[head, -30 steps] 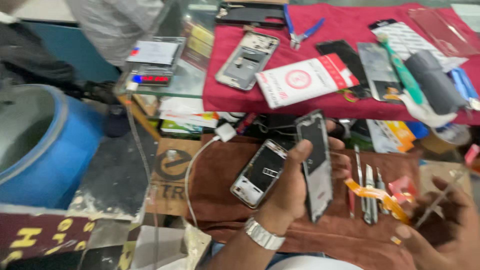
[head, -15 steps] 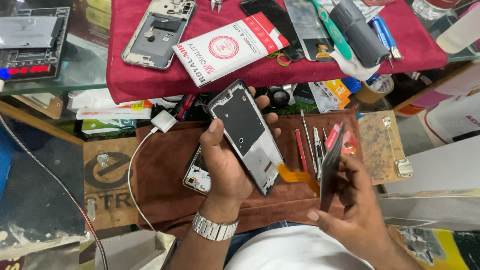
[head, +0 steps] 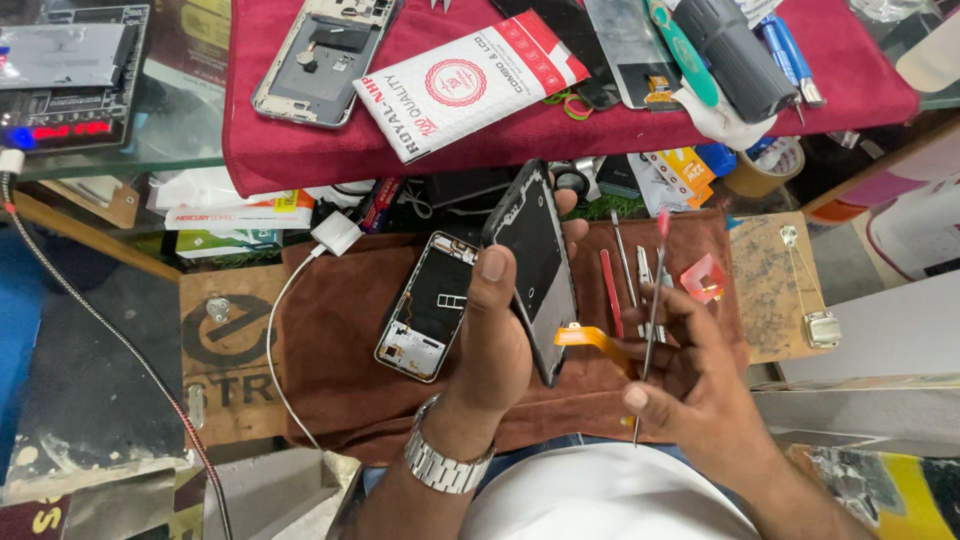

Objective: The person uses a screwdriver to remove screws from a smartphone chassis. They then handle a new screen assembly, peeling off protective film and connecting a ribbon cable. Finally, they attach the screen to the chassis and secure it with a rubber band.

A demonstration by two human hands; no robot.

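Black and flat, one phone screen panel [head: 535, 265] stands tilted in the left hand [head: 500, 330], thumb clamped on its face, an orange flex ribbon [head: 592, 342] trailing from its lower edge. The right hand [head: 690, 385] pinches one thin metal tool [head: 650, 320] with a red tip. Below lies one opened phone frame [head: 425, 305] on a brown cloth [head: 330, 340]. A second frame [head: 320, 60] rests on the red cloth [head: 560, 125].

Premises: a phone repair workshop. Evidence: opened phone chassis [head: 425, 305] on a brown mat [head: 340, 350], another gutted phone [head: 320, 55] on red cloth [head: 560, 130], hand tools [head: 625, 265], a boxed spare part [head: 470, 85], crowded worktop [head: 770, 290].
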